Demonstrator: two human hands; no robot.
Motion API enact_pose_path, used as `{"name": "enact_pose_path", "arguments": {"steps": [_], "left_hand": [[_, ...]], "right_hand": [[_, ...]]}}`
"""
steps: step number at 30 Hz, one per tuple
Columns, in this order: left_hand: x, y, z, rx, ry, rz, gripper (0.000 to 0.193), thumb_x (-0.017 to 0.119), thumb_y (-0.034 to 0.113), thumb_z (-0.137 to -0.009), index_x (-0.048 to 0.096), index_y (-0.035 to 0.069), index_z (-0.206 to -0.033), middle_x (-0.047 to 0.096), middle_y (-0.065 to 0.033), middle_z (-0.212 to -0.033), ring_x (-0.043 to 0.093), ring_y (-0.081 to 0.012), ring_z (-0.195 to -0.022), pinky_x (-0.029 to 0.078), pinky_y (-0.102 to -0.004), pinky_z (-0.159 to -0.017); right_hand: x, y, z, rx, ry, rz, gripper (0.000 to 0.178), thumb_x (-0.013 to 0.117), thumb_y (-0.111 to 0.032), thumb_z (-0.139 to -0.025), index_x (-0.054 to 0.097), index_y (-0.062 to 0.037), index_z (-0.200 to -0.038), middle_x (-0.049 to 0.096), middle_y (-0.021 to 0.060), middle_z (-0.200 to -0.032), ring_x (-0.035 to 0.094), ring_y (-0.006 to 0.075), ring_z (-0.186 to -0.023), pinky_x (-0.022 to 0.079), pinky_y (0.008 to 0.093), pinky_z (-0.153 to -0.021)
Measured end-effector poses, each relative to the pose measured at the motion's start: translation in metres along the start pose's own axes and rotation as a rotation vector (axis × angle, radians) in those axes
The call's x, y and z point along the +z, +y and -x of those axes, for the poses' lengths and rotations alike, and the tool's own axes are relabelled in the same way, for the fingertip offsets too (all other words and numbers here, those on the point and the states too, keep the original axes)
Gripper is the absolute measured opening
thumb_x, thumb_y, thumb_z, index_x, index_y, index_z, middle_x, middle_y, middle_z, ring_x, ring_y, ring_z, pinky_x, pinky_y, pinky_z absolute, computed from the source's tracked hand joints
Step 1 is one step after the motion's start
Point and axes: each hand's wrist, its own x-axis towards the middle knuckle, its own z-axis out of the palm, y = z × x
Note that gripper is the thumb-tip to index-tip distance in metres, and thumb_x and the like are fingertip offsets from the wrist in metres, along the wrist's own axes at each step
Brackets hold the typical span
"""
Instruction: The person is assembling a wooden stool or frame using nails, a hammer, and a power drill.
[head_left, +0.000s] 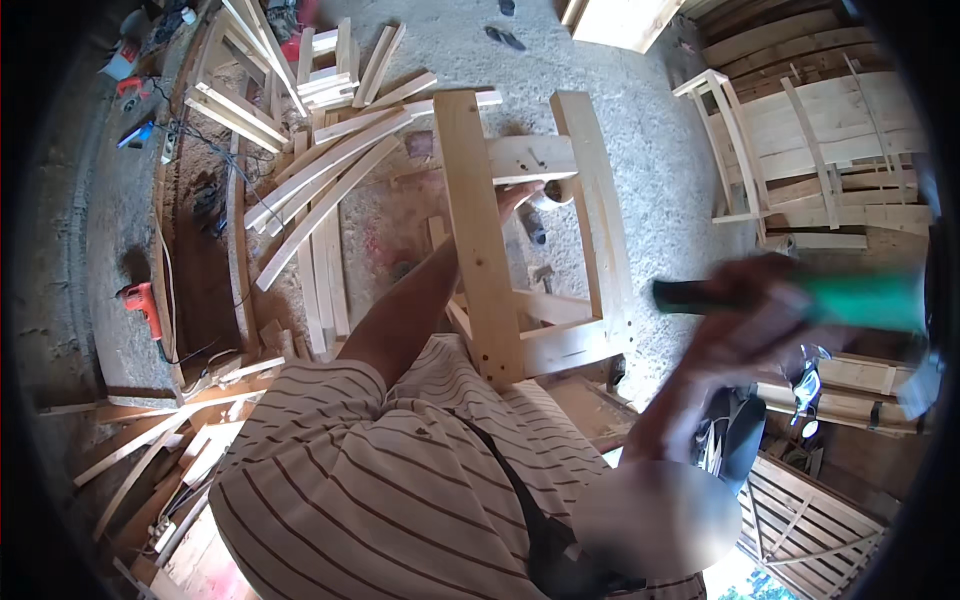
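A pale wooden frame (475, 240), made of two long rails joined by crosspieces, stands in front of me. My left arm passes behind its left rail. My left hand (520, 195) is closed at the underside of the upper crosspiece (530, 157), partly hidden by the rail. Two small dark nails stick out of that crosspiece. Off to the right of the frame, my right hand (750, 310) is wrapped round a hammer (855, 300) with a green and black handle. Motion smears both hand and tool, and the hammer's head is hard to make out.
Loose planks (325, 180) lie piled to the left. A red power drill (142, 305) rests on the left bench, with cables nearby. More timber and a slim wooden frame (735, 150) stand at the right. Behind the crosspiece is a round whitish container (552, 197).
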Motion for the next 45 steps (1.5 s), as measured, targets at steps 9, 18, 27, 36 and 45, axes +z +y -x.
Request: {"name": "enact_pose_path", "arguments": {"steps": [9,18,27,36,45], "left_hand": [[0.0,0.016,0.006,0.005,-0.023,-0.063,0.048,0.062,0.027,-0.099,0.051,0.003,-0.139,0.057,-0.0101,-0.128,0.055,-0.0221,-0.117,0.048,-0.0397,-0.099],[-0.001,0.016,0.012,-0.04,-0.058,-0.11,0.05,0.06,0.029,-0.1,0.049,0.001,-0.14,0.054,-0.0117,-0.134,0.053,-0.0238,-0.121,0.045,-0.0413,-0.103],[-0.007,0.029,0.003,-0.082,-0.177,-0.21,0.053,0.058,0.032,-0.101,0.047,-0.001,-0.142,0.051,-0.0133,-0.141,0.051,-0.0255,-0.126,0.043,-0.043,-0.106],[-0.1,-0.066,-0.027,-0.122,-0.513,-0.556,0.056,0.055,0.034,-0.102,0.046,-0.003,-0.143,0.047,-0.0149,-0.147,0.048,-0.0272,-0.131,0.04,-0.0446,-0.11],[-0.254,-0.072,0.033,-0.745,-1.977,-1.222,0.038,0.071,0.035,-0.09,0.071,0.006,-0.114,0.068,-0.0042,-0.078,0.065,-0.0143,-0.069,0.052,-0.0343,-0.057]], "right_hand": [[0.009,0.016,0.023,0.506,-0.318,0.261,0.051,0.059,-0.012,-0.1,0.044,-0.0015,-0.148,0.066,0.0132,-0.08,0.062,0.0185,-0.056,0.049,0.0327,-0.051],[0.052,0.031,0.067,0.506,-0.724,0.505,0.045,0.058,-0.008,-0.098,0.052,-0.0041,-0.142,0.066,0.0294,-0.088,0.069,0.0417,-0.073,0.052,0.0458,-0.063],[-0.023,-0.024,0.149,0.51,0.117,0.359,0.043,0.064,-0.015,-0.099,0.051,0.0041,-0.135,0.067,0.0109,-0.087,0.061,0.0135,-0.064,0.05,0.0282,-0.06],[-0.026,-0.147,0.32,1.272,1.251,0.295,0.028,0.066,-0.024,-0.099,0.063,-0.0051,-0.119,0.055,-0.003,-0.068,0.052,0.0076,-0.05,0.041,0.0252,-0.044],[0.137,-0.284,0.527,1.693,1.36,1.104,0.021,0.069,-0.022,-0.089,0.061,-0.0051,-0.1,0.059,0.0113,-0.072,0.061,0.0231,-0.066,0.048,0.0422,-0.063]]}}
